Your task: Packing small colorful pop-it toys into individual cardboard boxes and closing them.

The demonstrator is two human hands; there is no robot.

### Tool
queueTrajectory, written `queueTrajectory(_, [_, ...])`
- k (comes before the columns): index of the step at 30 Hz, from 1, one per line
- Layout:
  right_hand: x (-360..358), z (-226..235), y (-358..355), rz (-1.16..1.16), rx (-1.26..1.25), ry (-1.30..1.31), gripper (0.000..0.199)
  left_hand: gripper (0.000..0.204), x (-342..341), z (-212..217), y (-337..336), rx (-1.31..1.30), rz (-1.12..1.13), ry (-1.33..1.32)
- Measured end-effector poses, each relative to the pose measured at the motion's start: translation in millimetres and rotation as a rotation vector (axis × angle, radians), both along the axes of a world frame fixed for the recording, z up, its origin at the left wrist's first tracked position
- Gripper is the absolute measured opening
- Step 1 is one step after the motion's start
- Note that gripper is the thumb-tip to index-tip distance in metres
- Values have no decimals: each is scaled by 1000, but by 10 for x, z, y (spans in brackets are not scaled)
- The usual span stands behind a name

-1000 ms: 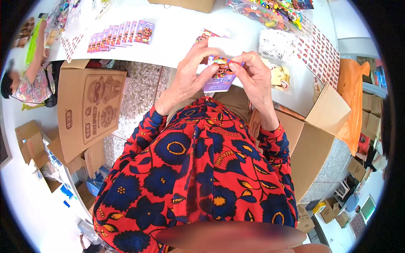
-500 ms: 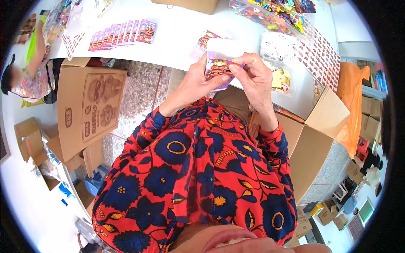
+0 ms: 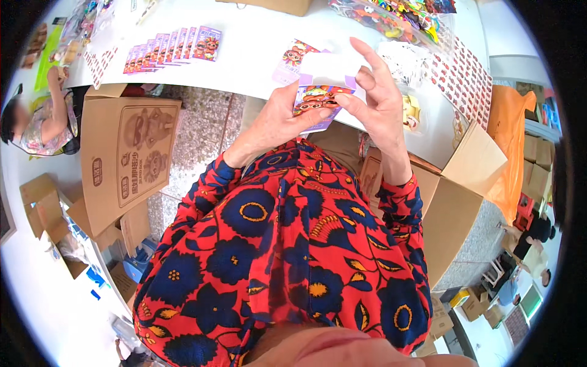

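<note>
Lime-green material shows in a long strip [image 3: 49, 74] at the far left, beside a co-worker in a flowered top [image 3: 46, 125]. A white sheet of small red prints [image 3: 99, 66] lies near the left end of the white table [image 3: 257, 33]. Below that end stands a tall brown cardboard carton [image 3: 125, 153] with darker printed figures. Farther right, a slanting row of flat purple packs with red cartoon fronts [image 3: 174, 48] overlaps along the near edge of the table.

The left hand [image 3: 275, 116] grasps a small purple card box [image 3: 321, 100] from its left side, thumb across the front. The box is held over the near edge of the table. Its printed side faces up: red, orange and yellow cartoon figures with dark eye shapes, above a paler purple lower part. A plain white flap stands open at its far end, with small purple tabs beside it. Just behind lies another purple pack [image 3: 298, 54], partly hidden by the flap. The right hand [image 3: 379, 98] is loosely spread, index finger raised; its thumb tip meets the box's right side, though how firmly I cannot tell.

Beyond it are a heap of white packets [image 3: 400, 56], clear bags of colourful pieces [image 3: 397, 24] toward the far edge, a clear plastic tray of yellow pieces [image 3: 412, 116], an open brown carton [image 3: 455, 214] below the near edge, a larger red-printed sheet [image 3: 463, 67] by the right edge, and an orange plastic bag [image 3: 510, 147] hanging past it.
</note>
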State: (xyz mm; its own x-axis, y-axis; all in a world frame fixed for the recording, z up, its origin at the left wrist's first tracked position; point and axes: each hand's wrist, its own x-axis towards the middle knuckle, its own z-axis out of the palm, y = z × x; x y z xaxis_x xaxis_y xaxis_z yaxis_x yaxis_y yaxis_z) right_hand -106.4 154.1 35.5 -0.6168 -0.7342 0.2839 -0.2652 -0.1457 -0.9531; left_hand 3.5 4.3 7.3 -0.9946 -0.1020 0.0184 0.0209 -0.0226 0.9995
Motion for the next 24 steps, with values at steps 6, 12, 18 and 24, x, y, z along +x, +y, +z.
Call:
queueTrajectory(6, [33,-98,18,41,-26,-158,54,34,17,-19,7,124,16,-8])
queueTrajectory(12, [-76,-100,32,175,-99,-213,48,30,18,14,1,59,-5,-5])
queueTrajectory(18, [-98,61,25,224,-6,-248,39,31,32,-12,44,-2,7,41])
queueTrajectory(24, [-19,-28,-78,-4,5,486,28,26,55,32,79,-54,98,-103])
